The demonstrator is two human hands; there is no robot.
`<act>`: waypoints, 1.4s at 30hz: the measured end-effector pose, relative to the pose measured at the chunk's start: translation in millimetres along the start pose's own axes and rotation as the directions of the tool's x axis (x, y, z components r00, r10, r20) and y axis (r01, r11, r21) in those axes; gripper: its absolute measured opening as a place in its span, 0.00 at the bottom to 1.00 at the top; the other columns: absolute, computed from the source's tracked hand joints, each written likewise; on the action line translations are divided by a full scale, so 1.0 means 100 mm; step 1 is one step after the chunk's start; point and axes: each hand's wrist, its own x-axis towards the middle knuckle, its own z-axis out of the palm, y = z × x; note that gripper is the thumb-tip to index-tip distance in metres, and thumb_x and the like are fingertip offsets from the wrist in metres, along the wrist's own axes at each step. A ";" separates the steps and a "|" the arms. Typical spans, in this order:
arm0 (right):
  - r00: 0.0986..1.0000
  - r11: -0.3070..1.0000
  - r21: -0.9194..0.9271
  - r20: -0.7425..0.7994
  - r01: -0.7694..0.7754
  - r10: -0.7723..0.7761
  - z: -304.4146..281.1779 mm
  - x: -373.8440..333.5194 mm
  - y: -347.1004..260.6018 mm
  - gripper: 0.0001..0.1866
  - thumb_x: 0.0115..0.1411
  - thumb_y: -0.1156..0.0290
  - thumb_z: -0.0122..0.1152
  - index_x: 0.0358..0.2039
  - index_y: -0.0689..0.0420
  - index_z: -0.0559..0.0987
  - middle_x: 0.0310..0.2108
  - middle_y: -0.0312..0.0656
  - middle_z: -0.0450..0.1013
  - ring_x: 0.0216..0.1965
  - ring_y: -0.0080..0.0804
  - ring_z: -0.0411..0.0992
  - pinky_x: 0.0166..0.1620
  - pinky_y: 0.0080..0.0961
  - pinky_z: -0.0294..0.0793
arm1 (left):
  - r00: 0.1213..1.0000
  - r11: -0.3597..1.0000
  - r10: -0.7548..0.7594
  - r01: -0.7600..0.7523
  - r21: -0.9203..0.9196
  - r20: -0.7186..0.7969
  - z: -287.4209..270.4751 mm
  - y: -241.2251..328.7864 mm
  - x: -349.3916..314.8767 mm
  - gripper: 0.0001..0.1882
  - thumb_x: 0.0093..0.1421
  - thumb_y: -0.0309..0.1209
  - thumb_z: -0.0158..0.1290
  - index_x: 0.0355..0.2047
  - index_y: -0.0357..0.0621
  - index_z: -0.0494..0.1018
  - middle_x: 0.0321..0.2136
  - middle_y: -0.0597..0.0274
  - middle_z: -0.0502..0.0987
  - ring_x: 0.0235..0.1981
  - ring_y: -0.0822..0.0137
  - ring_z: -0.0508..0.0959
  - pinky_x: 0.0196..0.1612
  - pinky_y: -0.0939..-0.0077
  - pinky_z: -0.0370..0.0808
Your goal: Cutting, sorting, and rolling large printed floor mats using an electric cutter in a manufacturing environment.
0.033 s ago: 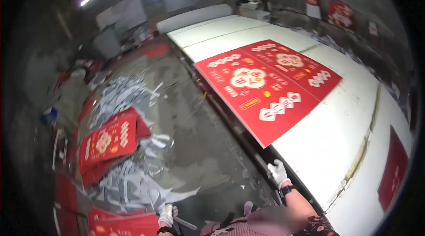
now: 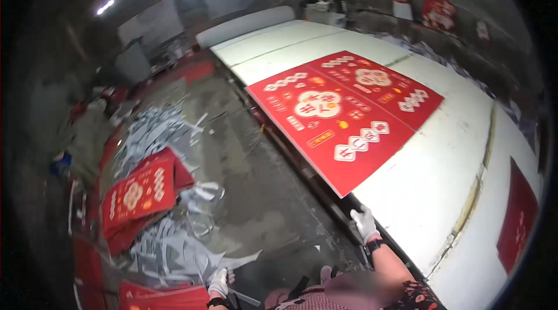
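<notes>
Sheet [image 2: 349, 115], red and printed, hasn't budged on the white table [image 2: 407, 194]; basically just the view shifts, so nothing's moved along. Gloved right hand [image 2: 365, 224] is loosely curled by the table edge, left hand [image 2: 221, 282] near grey scraps [image 2: 168, 249]; can't tell if either pinches anything.

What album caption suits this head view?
A white-gloved right hand beside a white table bearing a red printed sheet; grey strips heaped on the floor.

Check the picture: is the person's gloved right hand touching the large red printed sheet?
No: the gloved right hand is near the edge of the white table, visibly apart from the large red printed sheet.
</notes>
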 end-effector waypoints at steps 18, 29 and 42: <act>0.813 0.910 0.412 -0.543 0.042 0.208 -0.46 2.34 -0.40 0.18 0.56 0.73 0.61 0.46 0.68 0.76 0.40 0.46 0.77 0.39 0.38 0.77 0.44 0.33 0.77 | 0.768 0.721 0.342 -0.584 0.373 0.541 5.87 3.35 2.39 0.35 0.61 0.35 0.54 0.64 0.35 0.54 0.60 0.46 0.64 0.61 0.54 0.66 0.62 0.66 0.64; 0.343 0.935 -0.118 -0.939 -0.336 0.005 -1.33 3.60 -1.28 0.42 0.52 0.59 0.69 0.61 0.69 0.62 0.58 0.57 0.64 0.46 0.35 0.73 0.45 0.32 0.75 | 0.328 0.327 0.415 -0.924 0.197 0.849 8.61 3.67 2.22 0.40 0.55 0.44 0.57 0.62 0.37 0.58 0.58 0.38 0.65 0.58 0.42 0.66 0.62 0.53 0.60; 0.615 0.970 0.100 -0.758 -0.220 0.218 -4.01 5.06 -1.52 0.11 0.57 0.62 0.58 0.31 0.56 0.81 0.23 0.36 0.71 0.21 0.26 0.65 0.24 0.28 0.65 | 0.057 -0.336 0.366 -0.923 0.189 0.929 9.03 3.34 1.97 0.32 0.57 0.50 0.49 0.56 0.43 0.67 0.56 0.47 0.68 0.59 0.46 0.63 0.64 0.49 0.53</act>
